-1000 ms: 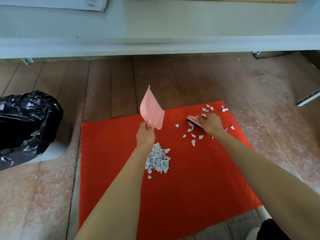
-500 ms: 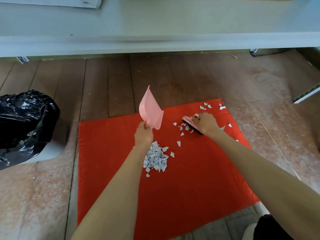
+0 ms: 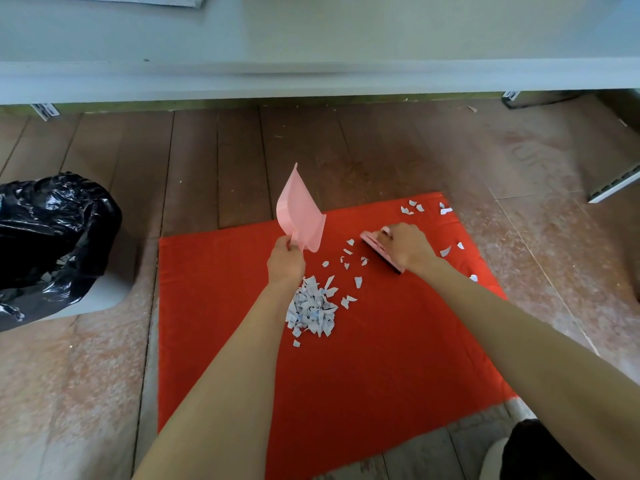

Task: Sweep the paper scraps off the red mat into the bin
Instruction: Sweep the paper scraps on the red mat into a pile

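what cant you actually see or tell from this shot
Head view only:
Bin: cut off by the left edge; its black liner hides the depth.
Brush: mostly covered by the right hand.
Dustpan handle: hidden inside the left hand.
Scrap pile: its left side sits behind the left wrist.

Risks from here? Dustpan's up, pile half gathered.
1. Loose scraps sit at the red mat's far right corner, beyond the brush in the right hand; a stroke could flick them onto the floor.
2. The dustpan in the left hand is raised off the mat, so nothing backs the pile; brushing may scatter it.
3. The bin stands left of the mat; scraps may spill on the carry.
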